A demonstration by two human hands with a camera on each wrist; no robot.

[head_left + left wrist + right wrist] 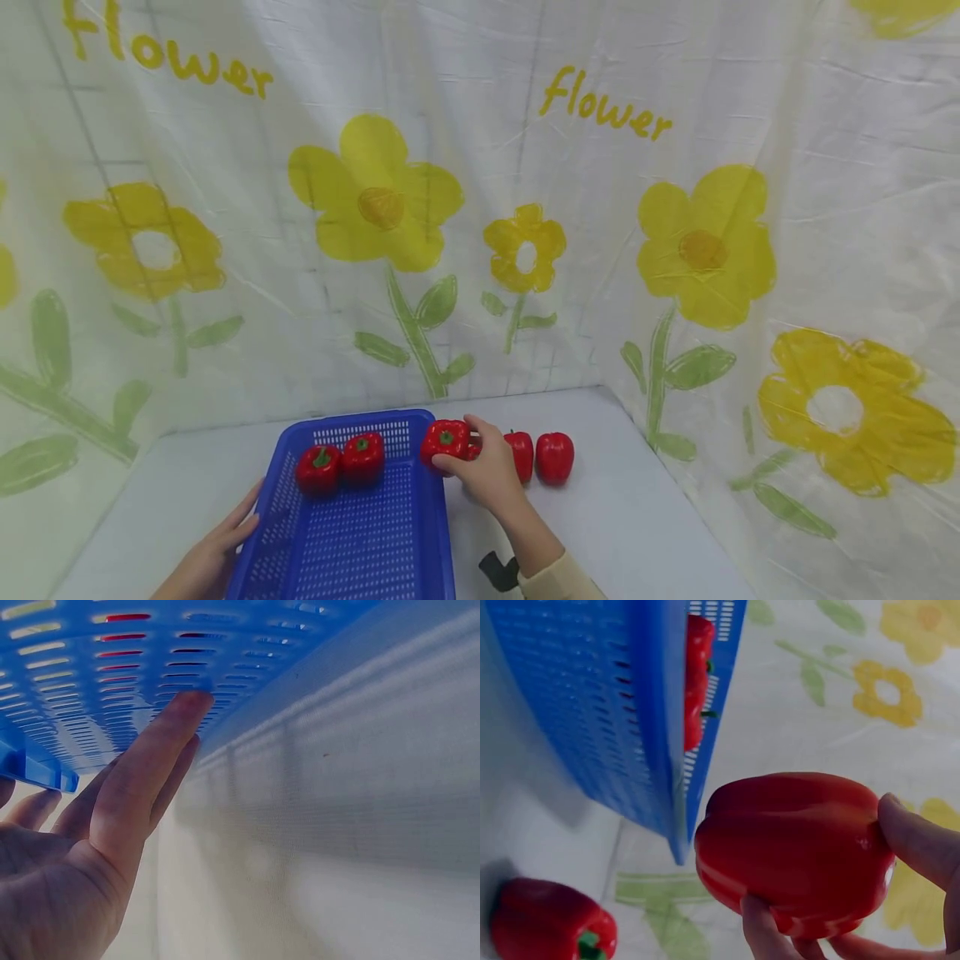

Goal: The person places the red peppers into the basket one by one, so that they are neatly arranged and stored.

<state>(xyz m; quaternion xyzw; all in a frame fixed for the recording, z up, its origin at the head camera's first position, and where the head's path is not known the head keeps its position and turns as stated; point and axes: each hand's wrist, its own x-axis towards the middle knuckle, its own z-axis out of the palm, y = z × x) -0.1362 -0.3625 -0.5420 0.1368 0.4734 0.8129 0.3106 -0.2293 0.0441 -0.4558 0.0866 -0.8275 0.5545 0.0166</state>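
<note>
My right hand (489, 467) holds a red bell pepper (442, 442) beside the upper right rim of a blue plastic basket (356, 533). In the right wrist view, thumb and fingers grip this pepper (795, 851) at its sides, raised above the table. Two red bell peppers, one on the left (318, 472) and another beside it (363, 460), sit in the basket's far end. My left hand (217, 546) is at the basket's left side. In the left wrist view its fingers (150, 761) extend straight along the slotted outer wall.
On the white table (615, 517), right of the basket, stand more red bell peppers, one partly behind my right hand (521, 457) and one farther right (555, 458). A dark object (498, 572) shows by my right wrist. Behind the table hangs a flower-painted curtain (525, 350).
</note>
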